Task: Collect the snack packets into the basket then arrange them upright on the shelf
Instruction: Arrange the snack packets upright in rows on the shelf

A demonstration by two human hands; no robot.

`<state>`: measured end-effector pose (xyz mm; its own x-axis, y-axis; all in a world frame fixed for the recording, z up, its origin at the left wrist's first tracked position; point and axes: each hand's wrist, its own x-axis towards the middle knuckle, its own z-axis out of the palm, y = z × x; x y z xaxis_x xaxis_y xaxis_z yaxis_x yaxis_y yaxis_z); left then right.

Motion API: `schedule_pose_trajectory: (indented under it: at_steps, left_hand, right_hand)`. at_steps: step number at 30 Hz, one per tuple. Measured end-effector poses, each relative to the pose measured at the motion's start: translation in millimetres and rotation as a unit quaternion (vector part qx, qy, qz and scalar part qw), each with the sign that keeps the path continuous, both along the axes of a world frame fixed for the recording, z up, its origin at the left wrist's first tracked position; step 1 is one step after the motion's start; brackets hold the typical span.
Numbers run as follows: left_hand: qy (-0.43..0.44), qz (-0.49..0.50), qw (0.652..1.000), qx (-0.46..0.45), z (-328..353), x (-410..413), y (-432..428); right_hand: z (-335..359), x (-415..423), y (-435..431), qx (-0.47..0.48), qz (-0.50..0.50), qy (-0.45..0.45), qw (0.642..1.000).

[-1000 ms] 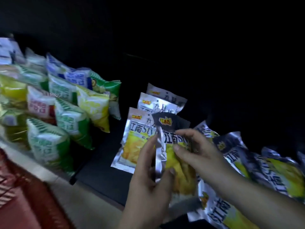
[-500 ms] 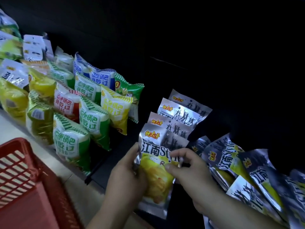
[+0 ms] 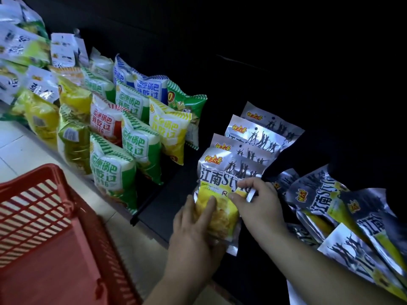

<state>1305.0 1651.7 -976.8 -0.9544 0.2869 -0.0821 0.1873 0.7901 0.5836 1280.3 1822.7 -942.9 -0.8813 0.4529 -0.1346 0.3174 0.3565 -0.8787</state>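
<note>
A silver and yellow snack packet [image 3: 220, 183] stands upright at the front of a row of three like packets [image 3: 259, 133] on the dark shelf [image 3: 167, 201]. My left hand [image 3: 193, 230] grips its lower left side, thumb across the yellow front. My right hand [image 3: 257, 203] pinches its right edge at mid height. The red basket [image 3: 50, 227] sits at the lower left, its visible part holding nothing.
Several silver packets [image 3: 330, 205] lie flat in a loose pile at the right. Green, yellow, red and blue snack bags [image 3: 132, 133] stand in rows on the shelf's left part. A pale tiled floor [image 3: 19, 150] shows beside the basket.
The packet in my hands turned from edge-on to facing front and moved down onto the shelf before the row. The view swung, bringing the red basket into sight.
</note>
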Motion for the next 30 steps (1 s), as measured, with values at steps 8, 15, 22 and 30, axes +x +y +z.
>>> schedule_pose_trajectory:
  at_steps: [8,15,22,30]
  left_hand:
    - [-0.036,0.004,0.999,0.005,-8,-8,11]
    - [0.016,0.000,1.000,-0.005,-24,-15,13]
    - [0.018,0.002,1.000,-0.023,-18,-31,17]
    - [0.031,0.035,0.999,0.024,-17,-8,9]
  right_hand:
    - [-3,18,13,0.056,0.091,-0.026,0.994]
    - [-9,18,16,0.132,0.116,-0.028,0.984]
    - [-10,14,18,0.109,0.105,-0.013,0.988]
    - [-3,26,29,0.101,0.098,-0.027,0.990]
